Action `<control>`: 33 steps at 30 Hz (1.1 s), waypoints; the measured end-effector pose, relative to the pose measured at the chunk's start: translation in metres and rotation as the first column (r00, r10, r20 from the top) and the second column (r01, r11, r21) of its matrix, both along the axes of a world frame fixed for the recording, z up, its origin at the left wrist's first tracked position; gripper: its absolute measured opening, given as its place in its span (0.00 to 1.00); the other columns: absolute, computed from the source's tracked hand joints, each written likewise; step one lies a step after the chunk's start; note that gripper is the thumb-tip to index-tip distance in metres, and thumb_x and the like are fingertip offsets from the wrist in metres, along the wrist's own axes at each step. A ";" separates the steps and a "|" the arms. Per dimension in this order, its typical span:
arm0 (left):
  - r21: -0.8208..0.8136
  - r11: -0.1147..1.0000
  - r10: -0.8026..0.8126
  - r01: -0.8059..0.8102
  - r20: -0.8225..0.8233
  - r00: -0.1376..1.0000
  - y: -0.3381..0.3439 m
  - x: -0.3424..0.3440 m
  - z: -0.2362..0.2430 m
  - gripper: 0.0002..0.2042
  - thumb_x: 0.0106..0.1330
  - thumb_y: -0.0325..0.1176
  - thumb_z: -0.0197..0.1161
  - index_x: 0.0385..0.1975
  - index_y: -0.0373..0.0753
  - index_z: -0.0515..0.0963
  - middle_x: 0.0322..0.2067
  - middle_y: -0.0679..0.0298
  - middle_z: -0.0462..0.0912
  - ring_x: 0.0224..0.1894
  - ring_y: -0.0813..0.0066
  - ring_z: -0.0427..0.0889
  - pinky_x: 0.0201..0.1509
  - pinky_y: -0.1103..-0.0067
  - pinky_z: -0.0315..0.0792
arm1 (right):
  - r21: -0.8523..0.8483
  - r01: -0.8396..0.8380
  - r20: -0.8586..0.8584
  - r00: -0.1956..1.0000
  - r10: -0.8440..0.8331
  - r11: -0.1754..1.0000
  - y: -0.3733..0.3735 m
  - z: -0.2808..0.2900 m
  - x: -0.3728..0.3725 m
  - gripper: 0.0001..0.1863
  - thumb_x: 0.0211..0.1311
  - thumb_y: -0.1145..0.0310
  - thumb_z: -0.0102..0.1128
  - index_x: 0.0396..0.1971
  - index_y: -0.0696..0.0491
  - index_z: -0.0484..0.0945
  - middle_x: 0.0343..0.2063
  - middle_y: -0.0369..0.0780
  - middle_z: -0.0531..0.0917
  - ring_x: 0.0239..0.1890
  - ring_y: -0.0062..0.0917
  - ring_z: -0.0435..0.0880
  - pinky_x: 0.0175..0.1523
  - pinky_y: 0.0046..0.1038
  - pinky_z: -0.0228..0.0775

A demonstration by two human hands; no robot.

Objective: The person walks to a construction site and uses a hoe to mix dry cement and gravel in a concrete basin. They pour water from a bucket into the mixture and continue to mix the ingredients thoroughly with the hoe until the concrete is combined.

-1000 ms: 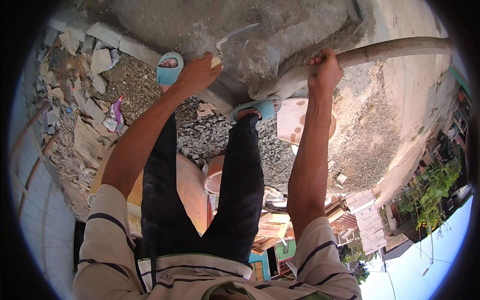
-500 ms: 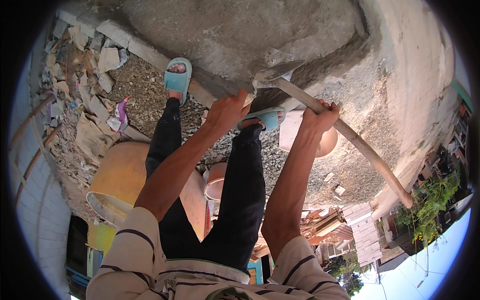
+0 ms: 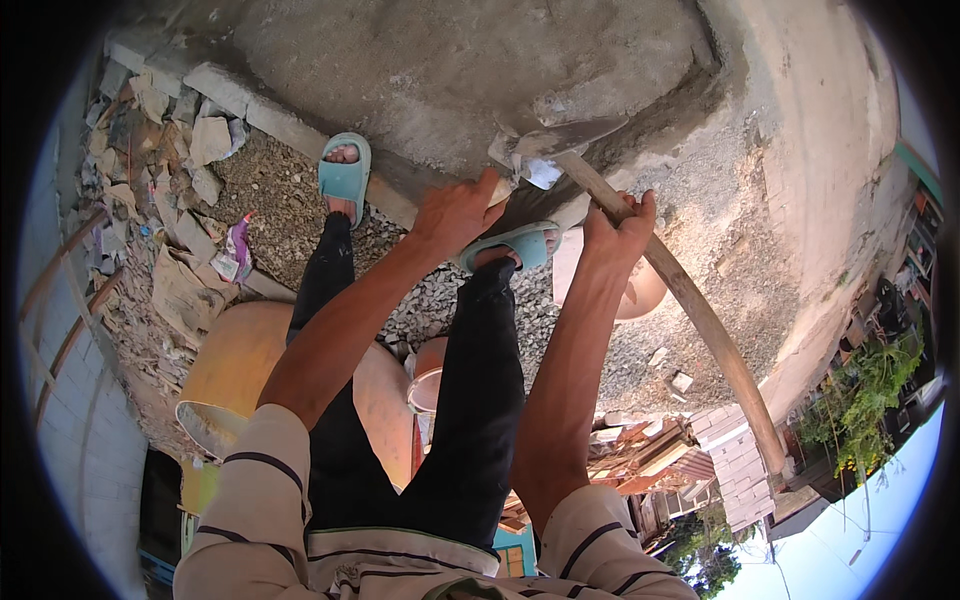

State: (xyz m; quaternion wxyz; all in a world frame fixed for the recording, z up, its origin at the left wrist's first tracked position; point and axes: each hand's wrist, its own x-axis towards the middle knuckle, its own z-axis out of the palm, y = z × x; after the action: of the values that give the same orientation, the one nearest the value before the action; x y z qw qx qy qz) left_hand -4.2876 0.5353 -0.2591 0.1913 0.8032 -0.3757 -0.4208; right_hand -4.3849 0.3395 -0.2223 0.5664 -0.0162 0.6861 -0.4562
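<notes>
- Far left, a grey block wall [image 3: 95, 440] bends with the lens, and brown rails [image 3: 65, 245] run before it.
- Next comes a bed of rubble [image 3: 185, 290], broken pieces and litter, with a purple and white wrapper [image 3: 237, 250] at its inner edge.
- An orange-yellow container [image 3: 235, 360] lies tipped below it, its mouth toward the viewer.
- A low block edging [image 3: 225, 88] borders the grey concrete surface [image 3: 450, 60], which fills the upper middle, smoothed in places and rough in others.
- Loose gravel [image 3: 400, 310] covers the ground between the person's legs, with a small pinkish bucket [image 3: 427, 375] nearby.
- The left hand [image 3: 455, 215] is closed around the pale handle of a trowel [image 3: 502, 190], at the concrete's lower edge; its metal end lies by the hoe's head, contact unclear.
- The right hand [image 3: 618, 225] grips the wooden shaft of the hoe [image 3: 700, 320]; the blade is over the concrete's edge, and the shaft slants down to the right.
- Beyond, stacked timber [image 3: 640, 460], a pale sunlit wall [image 3: 830, 200], green plants [image 3: 870, 400] and blue sky [image 3: 850, 540] close the right side.
</notes>
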 end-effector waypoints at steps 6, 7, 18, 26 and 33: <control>0.114 0.966 0.232 -0.233 0.024 0.973 0.029 0.016 -0.057 0.17 0.69 0.41 0.59 0.43 0.33 0.67 0.23 0.47 0.83 0.27 0.43 0.83 0.30 0.58 0.78 | 0.108 0.061 0.025 0.998 -0.064 0.992 0.011 0.013 -0.003 0.19 0.66 0.57 0.64 0.36 0.56 0.66 0.31 0.37 0.69 0.34 0.25 0.71 0.50 0.35 0.74; 0.073 0.978 0.195 -0.197 0.023 0.980 0.022 0.008 -0.040 0.17 0.69 0.41 0.59 0.43 0.33 0.67 0.23 0.47 0.83 0.26 0.43 0.83 0.29 0.58 0.78 | 0.107 0.066 0.046 0.996 -0.071 0.992 0.005 0.010 -0.012 0.20 0.66 0.57 0.65 0.35 0.56 0.66 0.31 0.37 0.69 0.34 0.25 0.71 0.50 0.36 0.74; 0.067 0.965 0.260 -0.254 -0.098 0.961 -0.001 -0.023 -0.026 0.17 0.68 0.43 0.59 0.44 0.36 0.66 0.29 0.44 0.83 0.33 0.41 0.83 0.34 0.55 0.77 | 0.231 0.116 0.175 0.972 -0.158 0.966 0.038 -0.019 -0.032 0.31 0.65 0.52 0.64 0.51 0.63 0.66 0.43 0.45 0.70 0.51 0.38 0.73 0.62 0.48 0.71; 0.006 0.710 0.687 -0.704 -0.225 0.691 -0.007 -0.018 -0.024 0.16 0.69 0.41 0.61 0.38 0.33 0.70 0.24 0.50 0.81 0.26 0.55 0.83 0.29 0.63 0.72 | 0.295 0.180 0.148 0.962 -0.231 0.938 0.059 0.000 -0.010 0.37 0.67 0.46 0.58 0.57 0.66 0.62 0.48 0.47 0.70 0.56 0.41 0.73 0.64 0.50 0.69; 0.322 0.551 0.763 -0.770 -0.568 0.309 -0.013 -0.028 -0.032 0.14 0.69 0.41 0.61 0.38 0.35 0.71 0.18 0.66 0.74 0.15 0.80 0.74 0.18 0.79 0.68 | 0.419 0.274 0.286 0.865 -0.412 0.866 0.090 0.000 -0.003 0.36 0.71 0.46 0.49 0.58 0.67 0.63 0.50 0.53 0.75 0.54 0.44 0.78 0.63 0.47 0.73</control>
State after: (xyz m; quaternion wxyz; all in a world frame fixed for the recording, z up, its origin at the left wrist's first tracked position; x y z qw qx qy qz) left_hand -4.3159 0.5224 -0.2911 0.4889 0.6802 0.1412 -0.5277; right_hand -4.3878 0.4293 -0.2226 0.5849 0.2989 0.6323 -0.4108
